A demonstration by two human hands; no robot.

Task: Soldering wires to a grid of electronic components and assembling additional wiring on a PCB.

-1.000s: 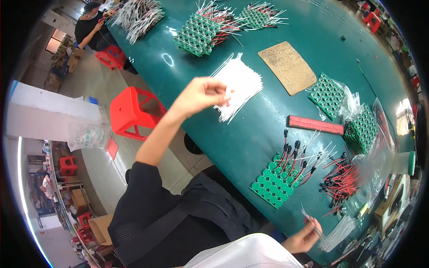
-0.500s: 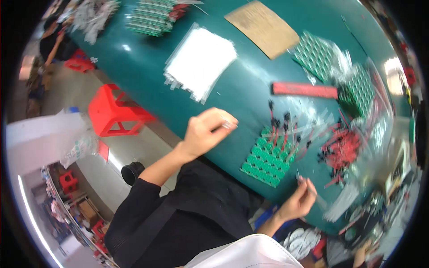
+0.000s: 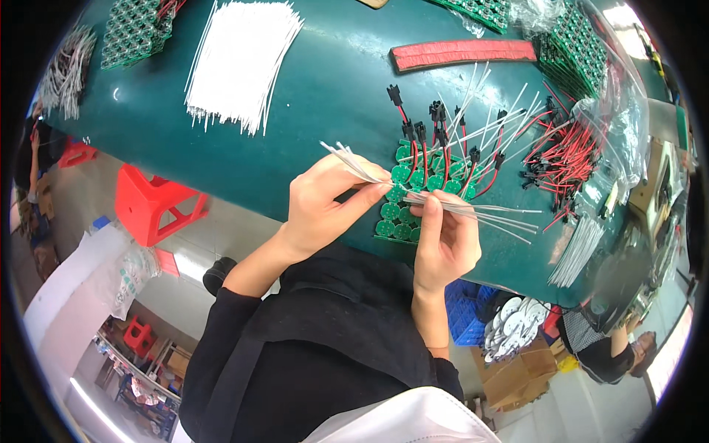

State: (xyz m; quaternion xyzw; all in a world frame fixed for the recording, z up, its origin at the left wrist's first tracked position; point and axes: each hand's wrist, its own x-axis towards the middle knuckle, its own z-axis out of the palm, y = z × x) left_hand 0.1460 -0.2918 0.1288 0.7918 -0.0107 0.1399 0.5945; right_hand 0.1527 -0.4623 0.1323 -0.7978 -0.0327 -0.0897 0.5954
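Observation:
My left hand (image 3: 321,199) pinches several thin white strands (image 3: 346,156), whose ends stick up past the knuckles. Close by on the right, my right hand (image 3: 447,244) grips more thin white strands (image 3: 506,217) between thumb and fingers, fanned out to the right. The two hands almost meet over a green panel of round circuit boards (image 3: 387,227), partly hidden by the right hand. Red-and-black leads with black connectors (image 3: 421,133) stand up from the panel's far part. Other loose white strands (image 3: 491,122) lie across that side.
A broad stack of white strands (image 3: 240,63) lies at the far left. Beyond the panel is a red padded strip (image 3: 465,54). To the right are a pile of red-and-black leads (image 3: 565,159), a small strand bundle (image 3: 576,251), and stacked green boards (image 3: 572,48). A red stool (image 3: 151,203) stands left.
The view has shifted. My hands, far apart before, have come together over the panel, the right one moving up and left. Strands now show clearly in both.

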